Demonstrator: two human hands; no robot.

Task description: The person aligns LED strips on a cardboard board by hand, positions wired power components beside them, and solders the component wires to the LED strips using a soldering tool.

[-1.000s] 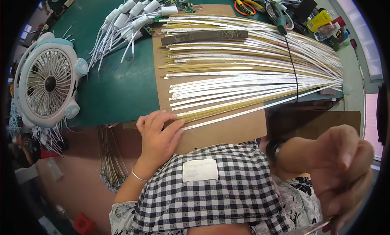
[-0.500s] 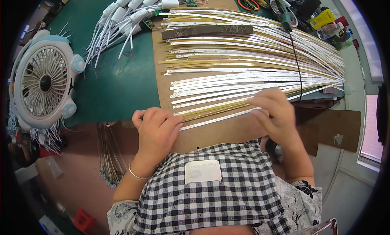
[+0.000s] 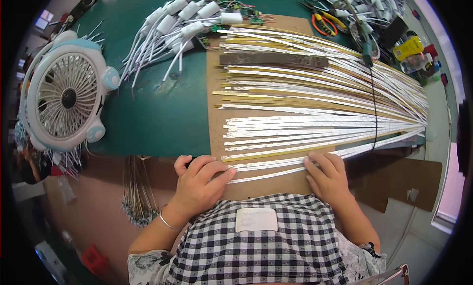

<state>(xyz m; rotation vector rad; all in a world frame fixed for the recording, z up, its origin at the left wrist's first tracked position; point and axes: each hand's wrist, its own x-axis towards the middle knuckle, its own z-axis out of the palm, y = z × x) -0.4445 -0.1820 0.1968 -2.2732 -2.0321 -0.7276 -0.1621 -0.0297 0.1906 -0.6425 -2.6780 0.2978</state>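
Note:
Long, thin LED strips (image 3: 276, 123), some white side up and some gold, fan out across a brown board (image 3: 219, 137). At the near left ends of the strips, my left hand (image 3: 201, 182) pinches a white LED strip (image 3: 266, 175) between thumb and fingers. Further right along the nearest strips is my right hand (image 3: 329, 175), its fingertips and thumb closed around them. Just beyond, a gold strip (image 3: 261, 155) lies beside the white ones. Under the fingertips the exact grip is partly hidden.
A dark bar (image 3: 273, 60) lies across the far strips. White cylinders with wires (image 3: 189, 28) lie at the far left, near a fan (image 3: 66, 97). Orange-handled pliers (image 3: 323, 24) and a soldering iron (image 3: 367, 53) with a black cord lie at the far right.
My right hand has come down onto the nearest strips, and its fingers have drawn in. The gold strips between my hands now show white. The whole view has shifted slightly.

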